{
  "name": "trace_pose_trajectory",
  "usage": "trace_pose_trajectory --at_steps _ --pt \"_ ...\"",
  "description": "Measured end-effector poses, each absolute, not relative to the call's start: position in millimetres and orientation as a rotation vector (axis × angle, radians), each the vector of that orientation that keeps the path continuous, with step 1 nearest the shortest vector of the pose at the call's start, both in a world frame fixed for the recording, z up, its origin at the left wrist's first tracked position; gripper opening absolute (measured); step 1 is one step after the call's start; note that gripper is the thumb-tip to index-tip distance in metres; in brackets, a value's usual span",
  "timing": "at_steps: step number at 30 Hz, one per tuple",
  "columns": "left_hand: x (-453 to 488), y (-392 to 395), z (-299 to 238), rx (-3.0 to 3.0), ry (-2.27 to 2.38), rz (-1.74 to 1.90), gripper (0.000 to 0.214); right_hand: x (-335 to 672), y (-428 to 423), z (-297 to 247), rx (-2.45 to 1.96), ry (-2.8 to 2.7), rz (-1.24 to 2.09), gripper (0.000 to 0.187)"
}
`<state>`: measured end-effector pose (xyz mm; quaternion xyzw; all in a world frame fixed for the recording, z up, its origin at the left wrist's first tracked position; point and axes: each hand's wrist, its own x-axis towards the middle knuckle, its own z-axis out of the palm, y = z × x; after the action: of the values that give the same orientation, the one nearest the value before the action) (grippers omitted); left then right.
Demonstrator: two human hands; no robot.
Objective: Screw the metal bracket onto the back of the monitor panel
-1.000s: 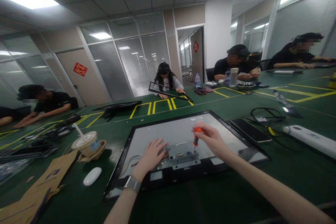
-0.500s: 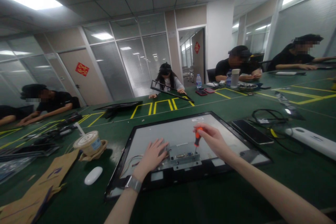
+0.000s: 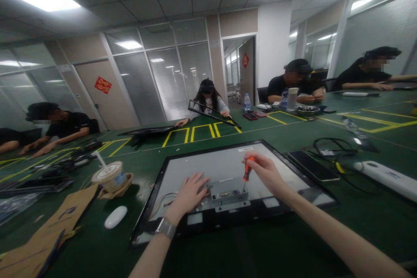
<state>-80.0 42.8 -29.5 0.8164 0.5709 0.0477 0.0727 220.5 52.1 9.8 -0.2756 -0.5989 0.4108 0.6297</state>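
Note:
A display panel (image 3: 202,167) with a black border lies back-up on the green table before me. Near its front edge sits a metal bracket (image 3: 230,200) with connector ports. My right hand (image 3: 262,171) grips an orange and black screwdriver (image 3: 248,168), held nearly upright, its tip down at the bracket's right end. Whether the tip sits in a screw is too small to tell. My left hand (image 3: 190,193) lies flat with fingers spread on the panel, its fingertips at the bracket's left side. Thin wires (image 3: 161,204) run beside that hand.
Left of the panel are a drink cup (image 3: 110,177), a white mouse-shaped case (image 3: 116,217) and flattened cardboard (image 3: 55,230). A phone (image 3: 312,165), black cables (image 3: 335,145) and a white device (image 3: 391,178) lie to the right. Across the table a person (image 3: 208,100) handles a black frame (image 3: 211,115).
The screwdriver's handle has tilted slightly to the right, with its tip still at the bracket. My left hand stays in place. The person opposite has moved a hand toward the dark panel there.

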Motion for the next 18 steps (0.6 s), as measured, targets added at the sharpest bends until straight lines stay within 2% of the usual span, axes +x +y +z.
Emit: trace_pose_trajectory --at_steps 5,12,18 --pt "-79 41 -28 2.447 1.709 0.161 0.05 221 48 12 -0.636 -1.433 0.963 0.033" --pt "-80 42 -29 2.443 1.699 0.177 0.05 219 42 19 -0.541 -1.549 0.857 0.029" --pt "-79 40 -27 2.445 1.704 0.179 0.049 216 41 15 -0.567 -1.517 0.908 0.029"
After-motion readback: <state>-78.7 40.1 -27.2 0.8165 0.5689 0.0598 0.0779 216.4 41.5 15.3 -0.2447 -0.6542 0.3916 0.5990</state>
